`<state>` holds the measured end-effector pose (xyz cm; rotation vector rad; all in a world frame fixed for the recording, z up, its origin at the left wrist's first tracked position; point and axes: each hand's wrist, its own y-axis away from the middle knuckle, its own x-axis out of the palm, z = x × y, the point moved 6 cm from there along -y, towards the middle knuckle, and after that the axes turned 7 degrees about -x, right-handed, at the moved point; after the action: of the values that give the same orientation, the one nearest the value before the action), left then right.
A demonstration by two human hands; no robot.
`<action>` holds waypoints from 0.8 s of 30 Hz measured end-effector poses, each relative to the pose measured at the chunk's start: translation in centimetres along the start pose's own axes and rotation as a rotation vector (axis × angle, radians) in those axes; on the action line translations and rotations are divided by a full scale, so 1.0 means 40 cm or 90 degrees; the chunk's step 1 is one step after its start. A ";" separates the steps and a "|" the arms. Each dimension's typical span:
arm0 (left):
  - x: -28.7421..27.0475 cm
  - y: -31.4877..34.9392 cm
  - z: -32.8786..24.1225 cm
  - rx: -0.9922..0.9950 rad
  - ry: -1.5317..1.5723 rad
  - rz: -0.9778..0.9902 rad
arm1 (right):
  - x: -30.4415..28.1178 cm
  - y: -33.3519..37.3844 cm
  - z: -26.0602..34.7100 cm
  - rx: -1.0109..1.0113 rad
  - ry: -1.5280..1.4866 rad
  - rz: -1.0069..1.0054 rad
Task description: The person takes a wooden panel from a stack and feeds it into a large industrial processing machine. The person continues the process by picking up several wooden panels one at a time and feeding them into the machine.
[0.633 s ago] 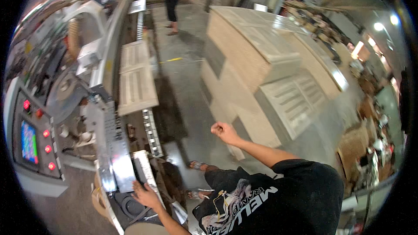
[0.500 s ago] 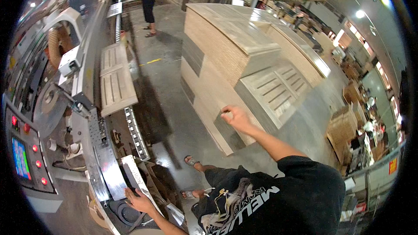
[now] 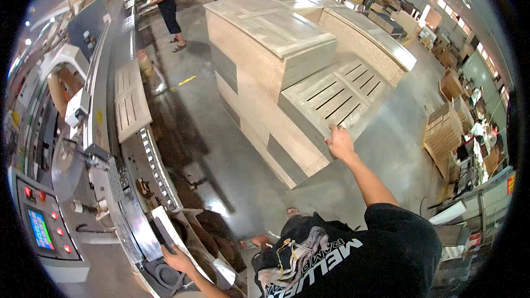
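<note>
Right hand [image 3: 340,143] at panel [image 3: 349,94], left hand [image 3: 178,259] (lower) — by machine [image 3: 134,226]

L hand [image 3: 178,257] at shiny metal plate [image 3: 145,237], machine [image 3: 108,187] infeed side. R hand [image 3: 340,142] at near edge of slotted panel [image 3: 353,92], top of low stack [image 3: 309,135]. 2nd panel [image 3: 130,105] on machine. Ctrl unit [image 3: 48,226] w/ lit red btns, far L.

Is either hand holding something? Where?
The right hand is at the near corner of the slotted panel; its grip is unclear. The left hand holds nothing visible.
</note>
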<state>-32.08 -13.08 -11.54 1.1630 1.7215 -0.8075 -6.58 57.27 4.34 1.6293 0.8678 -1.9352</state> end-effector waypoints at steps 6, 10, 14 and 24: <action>0.040 0.279 -0.370 0.023 0.290 0.134 | -0.010 0.020 0.039 -0.031 -0.057 -0.007; 0.257 0.581 -0.655 -0.152 0.638 0.717 | -0.019 0.065 0.149 -0.074 -0.152 0.088; 0.256 0.788 -0.929 -0.215 0.742 1.023 | 0.016 0.175 0.199 -0.133 -0.339 0.041; 0.191 0.645 -0.861 -0.164 0.502 0.776 | 0.191 0.418 -0.025 -0.115 -0.868 0.501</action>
<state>-19.80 28.47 -5.73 2.1032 1.1858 0.6707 4.35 46.76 -6.11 0.1768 -0.1640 -1.7020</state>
